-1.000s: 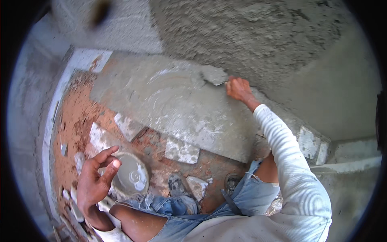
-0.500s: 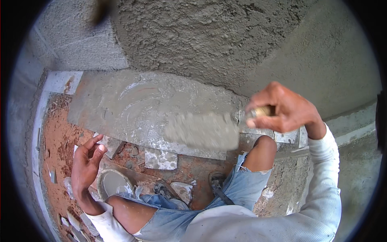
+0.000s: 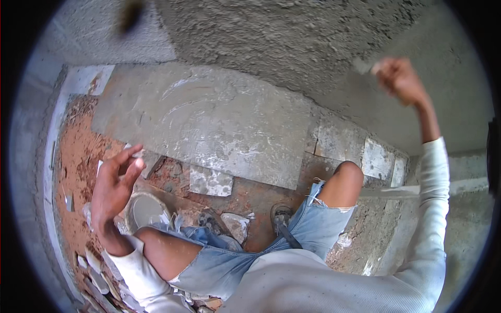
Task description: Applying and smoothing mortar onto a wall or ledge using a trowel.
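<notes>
My right hand (image 3: 399, 81) is raised at the upper right in front of the wall, its fingers closed round the handle of a trowel. Motion smears that hand, and the blade cannot be made out clearly; a pale blur (image 3: 362, 65) shows just left of the fist. Rough wet mortar (image 3: 276, 39) covers the wall beside it. At the left, my left hand (image 3: 115, 180) hangs with thumb and fingers apart, holding nothing. Beyond it lies a broad grey board (image 3: 209, 125) smeared with wet mortar.
A round bucket (image 3: 148, 208) stands below my left hand, near my knee. Broken tile pieces (image 3: 211, 181) lie along the board's near edge. Reddish soil (image 3: 78, 161) and stone scraps (image 3: 96, 279) are at the left. Pale tiles (image 3: 377, 157) line the wall's foot at right.
My right hand has swung up and right from over the board to the wall. The mortar-loaded blade no longer shows above the board. My left hand stays open in nearly the same place.
</notes>
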A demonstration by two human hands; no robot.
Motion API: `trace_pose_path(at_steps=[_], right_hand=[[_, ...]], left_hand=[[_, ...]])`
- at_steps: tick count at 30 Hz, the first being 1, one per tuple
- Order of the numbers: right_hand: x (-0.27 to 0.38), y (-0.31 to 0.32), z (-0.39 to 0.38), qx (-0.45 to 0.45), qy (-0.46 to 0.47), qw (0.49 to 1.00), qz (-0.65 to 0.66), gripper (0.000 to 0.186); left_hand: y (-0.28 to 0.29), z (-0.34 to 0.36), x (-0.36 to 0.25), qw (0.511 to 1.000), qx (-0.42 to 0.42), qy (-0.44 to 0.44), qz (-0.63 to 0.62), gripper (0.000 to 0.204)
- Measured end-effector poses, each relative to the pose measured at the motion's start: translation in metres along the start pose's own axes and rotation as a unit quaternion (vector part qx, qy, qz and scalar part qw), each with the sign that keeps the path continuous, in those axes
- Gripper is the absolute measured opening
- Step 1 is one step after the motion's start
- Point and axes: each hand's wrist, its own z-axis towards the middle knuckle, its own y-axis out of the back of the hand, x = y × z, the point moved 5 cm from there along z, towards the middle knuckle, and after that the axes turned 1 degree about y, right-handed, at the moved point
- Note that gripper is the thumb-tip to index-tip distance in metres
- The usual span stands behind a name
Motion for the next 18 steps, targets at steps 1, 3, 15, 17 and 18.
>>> trace_pose_path(at_steps=[1,3,15,17,18], right_hand=[[-0.03,-0.045,0.008,0.028,0.075,0.995,-0.067,0.018],[-0.098,-0.149,0.011,0.088,0.078,0.986,-0.116,0.021],[-0.098,-0.369,0.163,-0.004,0.085,0.981,-0.177,0.031],[-0.091,-0.359,0.153,-0.044,0.082,0.974,-0.205,0.034],[-0.079,-0.347,0.142,-0.046,0.079,0.974,-0.209,0.034]], left_hand=[[0.0,0.006,-0.002,1.0,-0.005,-0.009,-0.006,0.048],[-0.004,0.011,-0.002,1.0,-0.002,-0.021,-0.016,0.049],[0.005,-0.067,-0.011,0.998,-0.003,0.063,0.024,0.046],[0.006,-0.062,-0.008,0.997,-0.002,0.074,0.021,0.046],[0.006,-0.06,-0.006,0.996,0.003,0.088,0.017,0.046]])
